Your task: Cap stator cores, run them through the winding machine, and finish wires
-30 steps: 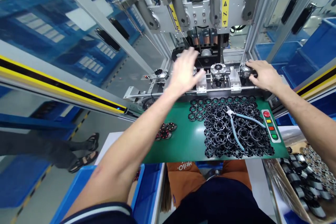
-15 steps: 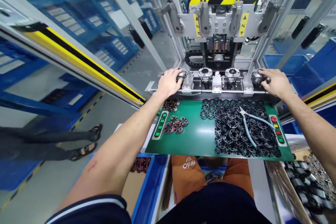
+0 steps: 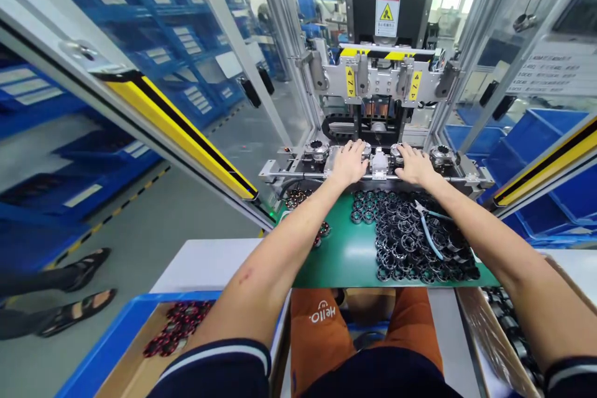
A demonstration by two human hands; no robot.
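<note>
Four round metal fixtures stand in a row along the machine's rail. My left hand [image 3: 349,163] lies over the second fixture from the left, its fingertips on the fixture's near side and partly hiding it. Over the third fixture rests my right hand [image 3: 413,165], fingers spread on its top. The outer left fixture [image 3: 316,150] and outer right fixture [image 3: 441,155] are untouched, each with a dark ring on top. Many black ring cores [image 3: 405,242] cover the right part of the green board [image 3: 347,255]. Blue-handled pliers [image 3: 430,233] lie on them.
Copper-wound rings [image 3: 297,198] sit at the board's left. A blue bin [image 3: 122,329] with red-and-black rings is at lower left, a box of metal parts [image 3: 513,329] at lower right. Yellow-black posts [image 3: 186,140] flank the machine. A person's feet [image 3: 88,267] show at far left.
Both hands have moved inward from the outer fixtures to the two middle ones. The outer fixtures are now uncovered. The view has tilted up, and the other person's feet appear farther left.
</note>
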